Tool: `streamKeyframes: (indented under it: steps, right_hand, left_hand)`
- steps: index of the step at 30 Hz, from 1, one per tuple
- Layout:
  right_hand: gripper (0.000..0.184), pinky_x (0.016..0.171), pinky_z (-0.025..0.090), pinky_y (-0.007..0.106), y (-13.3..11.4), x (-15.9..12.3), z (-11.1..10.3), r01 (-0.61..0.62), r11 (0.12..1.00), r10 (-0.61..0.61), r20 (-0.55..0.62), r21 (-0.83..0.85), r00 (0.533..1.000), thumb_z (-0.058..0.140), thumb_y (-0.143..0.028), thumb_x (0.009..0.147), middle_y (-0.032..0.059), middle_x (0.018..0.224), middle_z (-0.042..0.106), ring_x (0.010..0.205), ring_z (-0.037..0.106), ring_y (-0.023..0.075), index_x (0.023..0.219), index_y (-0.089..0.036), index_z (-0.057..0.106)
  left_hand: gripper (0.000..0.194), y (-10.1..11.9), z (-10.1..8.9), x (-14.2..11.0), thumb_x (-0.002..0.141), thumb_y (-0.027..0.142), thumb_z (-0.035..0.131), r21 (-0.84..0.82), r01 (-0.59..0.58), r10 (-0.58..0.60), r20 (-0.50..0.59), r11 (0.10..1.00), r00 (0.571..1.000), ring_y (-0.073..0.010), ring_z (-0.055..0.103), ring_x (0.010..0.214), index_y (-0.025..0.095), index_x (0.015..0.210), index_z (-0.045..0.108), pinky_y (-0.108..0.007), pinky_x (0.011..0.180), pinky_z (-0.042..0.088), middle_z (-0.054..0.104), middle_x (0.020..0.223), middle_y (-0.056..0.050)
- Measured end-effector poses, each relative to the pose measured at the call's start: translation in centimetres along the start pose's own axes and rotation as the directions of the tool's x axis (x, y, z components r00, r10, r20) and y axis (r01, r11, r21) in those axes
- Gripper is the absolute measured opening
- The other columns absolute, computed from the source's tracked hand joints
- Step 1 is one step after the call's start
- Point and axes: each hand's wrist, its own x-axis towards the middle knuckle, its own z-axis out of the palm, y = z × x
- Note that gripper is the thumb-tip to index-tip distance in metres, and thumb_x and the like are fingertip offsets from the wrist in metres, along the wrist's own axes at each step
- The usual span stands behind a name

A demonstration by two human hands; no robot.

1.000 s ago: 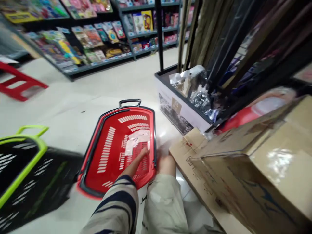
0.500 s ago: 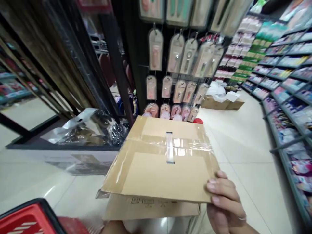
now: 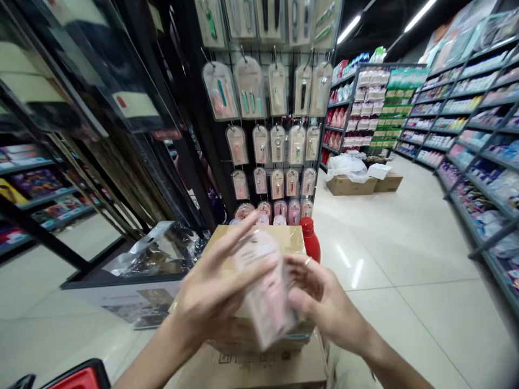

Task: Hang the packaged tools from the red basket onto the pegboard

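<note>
A clear blister pack (image 3: 273, 294) with a pink item inside, smeared by motion, is held above the cardboard box (image 3: 295, 235). My left hand (image 3: 211, 286) is at the pack's left side, one digit lying across its front and another stretched upward. At the pack's right edge, my right hand (image 3: 324, 297) has its fingers curled in and its thumb against the side. A ring shows on one right finger. Both hands and the pack hide most of the box, which rests on a larger carton (image 3: 243, 373).
Rows of hanging packs (image 3: 278, 146) cover the rack ahead. A red bottle (image 3: 310, 240) stands beside the box. A low black-edged stand (image 3: 133, 281) is to the left, a red basket (image 3: 77, 378) at lower left. Stocked shelves (image 3: 486, 135) line the right; cartons (image 3: 351, 185) sit farther back.
My right hand has left the cardboard box's edge, and a blister pack is now between both hands. The box sits farther forward on the carton. My view has tilted up.
</note>
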Motion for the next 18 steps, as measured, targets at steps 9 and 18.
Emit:
streamKeyframes:
  steps: [9, 18]
  right_hand:
    - [0.038, 0.096, 0.059, 0.038, 1.9, 7.4, -6.9, 0.244, 0.969, -0.239, -0.315, -0.024, 0.918, 0.075, -0.051, 0.093, 0.0083, 0.119, 0.076, 0.102, 0.072, 0.0237, 0.118, -0.022, 0.071]
    - [0.049, 0.1, 0.058, 0.04, 6.6, 7.3, -8.5, 0.132, 0.991, -0.116, -0.324, 0.027, 0.939, 0.075, -0.059, 0.09, 0.0097, 0.124, 0.076, 0.112, 0.071, 0.0279, 0.123, -0.021, 0.072]
  left_hand:
    - [0.057, -7.4, 10.6, 8.1, 0.094, 0.066, 0.062, -0.582, 0.599, -0.577, 0.255, 0.549, 0.776, -0.0131, 0.062, 0.049, 0.011, 0.102, 0.073, -0.022, 0.045, 0.051, 0.072, 0.074, -0.007]
    - [0.049, -7.4, 12.7, 3.3, 0.093, 0.061, 0.067, -0.509, 0.703, -0.581, 0.406, 0.497, 0.705, -0.0121, 0.057, 0.046, 0.013, 0.097, 0.075, -0.023, 0.044, 0.047, 0.067, 0.067, -0.002]
